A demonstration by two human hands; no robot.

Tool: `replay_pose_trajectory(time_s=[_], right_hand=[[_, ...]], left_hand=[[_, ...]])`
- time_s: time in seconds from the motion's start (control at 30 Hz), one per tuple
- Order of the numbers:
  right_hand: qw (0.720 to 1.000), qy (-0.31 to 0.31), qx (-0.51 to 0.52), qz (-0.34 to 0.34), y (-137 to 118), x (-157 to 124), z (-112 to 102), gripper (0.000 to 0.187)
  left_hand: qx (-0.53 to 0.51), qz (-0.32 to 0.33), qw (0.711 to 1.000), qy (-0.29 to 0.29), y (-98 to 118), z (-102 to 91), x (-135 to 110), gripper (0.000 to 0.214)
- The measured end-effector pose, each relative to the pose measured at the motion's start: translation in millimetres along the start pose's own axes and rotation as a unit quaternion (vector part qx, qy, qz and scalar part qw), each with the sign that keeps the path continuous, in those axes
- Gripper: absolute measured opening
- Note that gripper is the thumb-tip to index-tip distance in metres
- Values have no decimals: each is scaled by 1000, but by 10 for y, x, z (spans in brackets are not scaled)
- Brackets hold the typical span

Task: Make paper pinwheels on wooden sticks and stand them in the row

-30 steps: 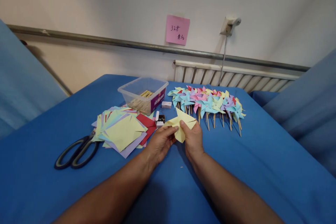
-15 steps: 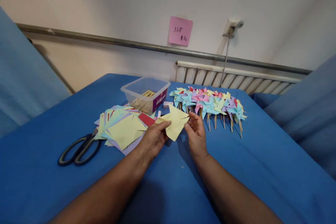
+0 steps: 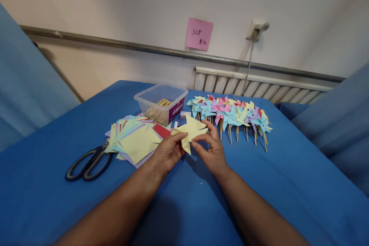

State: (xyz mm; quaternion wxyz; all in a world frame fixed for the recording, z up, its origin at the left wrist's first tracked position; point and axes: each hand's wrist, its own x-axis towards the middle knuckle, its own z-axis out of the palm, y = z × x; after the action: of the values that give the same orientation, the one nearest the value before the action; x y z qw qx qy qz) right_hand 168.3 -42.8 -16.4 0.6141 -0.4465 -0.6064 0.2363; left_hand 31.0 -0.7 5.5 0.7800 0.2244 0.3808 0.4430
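A person's two bare hands meet above the middle of a table covered in blue cloth (image 3: 259, 192), with a cut and partly curled yellow paper (image 3: 190, 126) raised between them. The left hand (image 3: 170, 153) is nearly closed on the left side of the yellow paper, its thumb lying on top near the centre and its fingers curled beneath; how many of them touch the underside cannot be told. The right hand (image 3: 212, 153) is half curled, with the tips of its thumb and index finger brought together on the lower right edge of the yellow paper, while its other fingers are bent behind the upper right blade. Left of the hands lies a loose pile of coloured squares (image 3: 140, 142), chiefly yellow, purple, blue and red, partly covered by the left hand and forearm. A pair of scissors (image 3: 89, 163) rests beside this pile, the dark handles toward the near left and the blade end reaching the squares. Behind the pile stands a clear plastic tub (image 3: 157, 100) containing thin wooden sticks (image 3: 164, 102); a small box (image 3: 185, 115) sits just to its right. At the right rear, finished pinwheels (image 3: 229, 115) on sticks lie in a crowded group. A pink note (image 3: 199, 34) is fixed to the wall (image 3: 129, 4), above a metal pipe (image 3: 144, 48).
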Motion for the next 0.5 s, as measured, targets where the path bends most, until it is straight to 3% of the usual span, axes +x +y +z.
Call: replay_pose_trajectory(time_s=[0.27,0.5], right_hand=[[996,36,7,81,177,-1,23,8],[993,47,-23,105,198,12,21,12]], left_hand=[[55,32,998,-27,-104,-47,44,31],[70,38,997,-15,-116,-17,23,25]])
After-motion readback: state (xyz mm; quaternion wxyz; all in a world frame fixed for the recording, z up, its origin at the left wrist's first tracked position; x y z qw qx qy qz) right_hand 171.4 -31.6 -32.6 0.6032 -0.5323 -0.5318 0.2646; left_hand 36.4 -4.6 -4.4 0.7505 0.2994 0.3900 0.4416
